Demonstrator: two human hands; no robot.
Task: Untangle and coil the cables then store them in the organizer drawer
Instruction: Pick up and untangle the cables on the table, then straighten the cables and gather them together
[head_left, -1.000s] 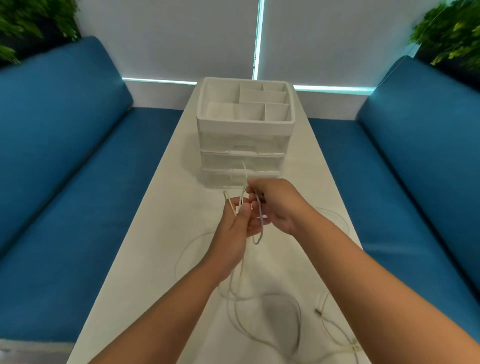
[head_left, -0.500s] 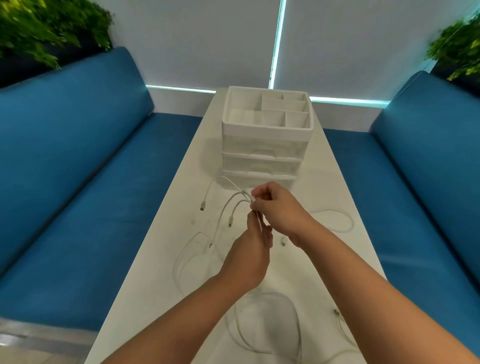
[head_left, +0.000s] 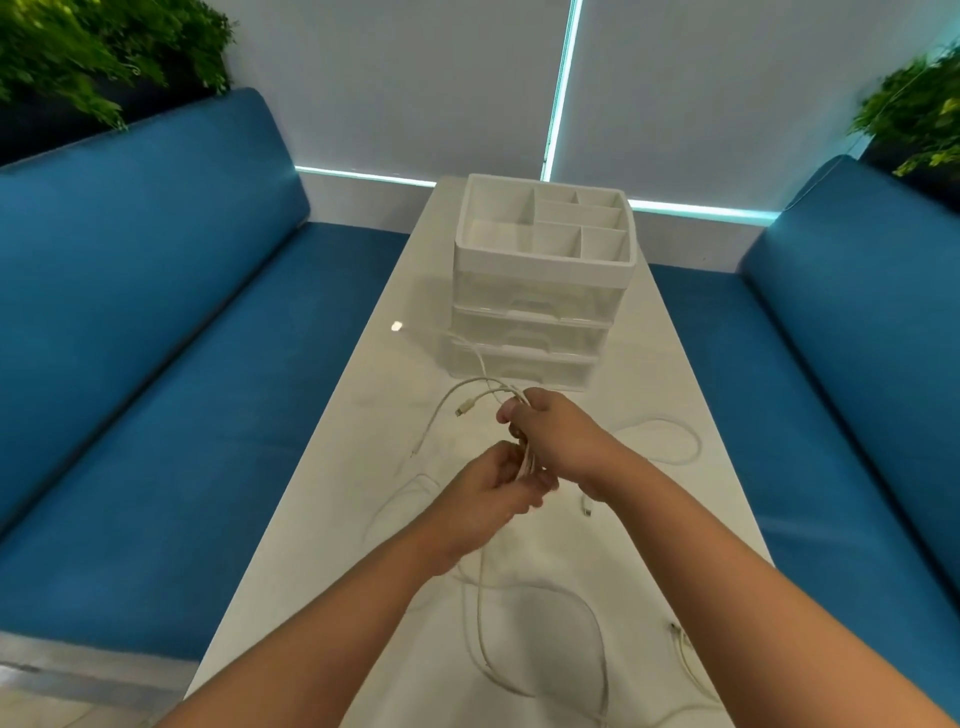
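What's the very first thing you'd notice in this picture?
Two hands meet mid-table: the right hand and left hand both grip a bunch of white cables, whose loose ends arc left and trail over the white table. Behind them stands a white drawer organizer, with blue sofas on both sides.

One white organizer is standing on one desk, showing three drawers stacked under a top tray divided into six compartments. Two blue sofas and two green plants are flanking it. The tangled white cables are defying an exact count
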